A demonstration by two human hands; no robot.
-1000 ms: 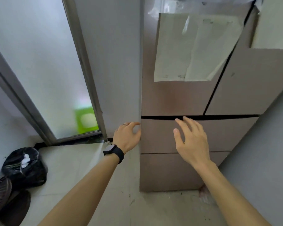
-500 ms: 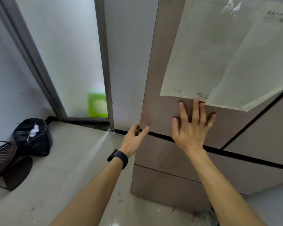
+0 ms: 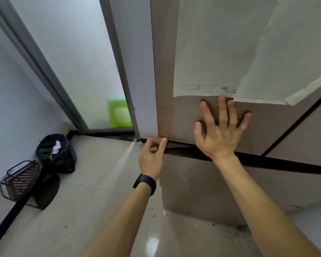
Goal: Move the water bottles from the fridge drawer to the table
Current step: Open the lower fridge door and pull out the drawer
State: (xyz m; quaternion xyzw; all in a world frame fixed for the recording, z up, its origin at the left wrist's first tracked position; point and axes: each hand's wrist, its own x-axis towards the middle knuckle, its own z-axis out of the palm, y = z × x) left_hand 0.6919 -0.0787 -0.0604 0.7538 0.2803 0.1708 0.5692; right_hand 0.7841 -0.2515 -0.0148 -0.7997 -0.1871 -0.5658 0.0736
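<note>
The left hand (image 3: 152,156) curls its fingers at the left end of the seam (image 3: 267,161) above the shut drawer (image 3: 202,182) of the fridge (image 3: 183,117), likely to pull it open. Whether it has a hold cannot be told. Higher on the fridge, the right hand (image 3: 220,134) presses flat with fingers spread, probably bracing. The water bottles are unseen, presumably inside the drawer.

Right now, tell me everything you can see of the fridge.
The fridge stands on the tiled floor, faced in flat, matte brownish panels split by dark gaps. Two paper sheets hang on its upper left door; another panel lies to the right. Below a horizontal gap sits a drawer front, seemingly closed, so no contents show. The right hand presses flat on the door under the sheets. The left hand curls its fingers at the drawer front's top left corner; whether they grip it is unclear.
</note>
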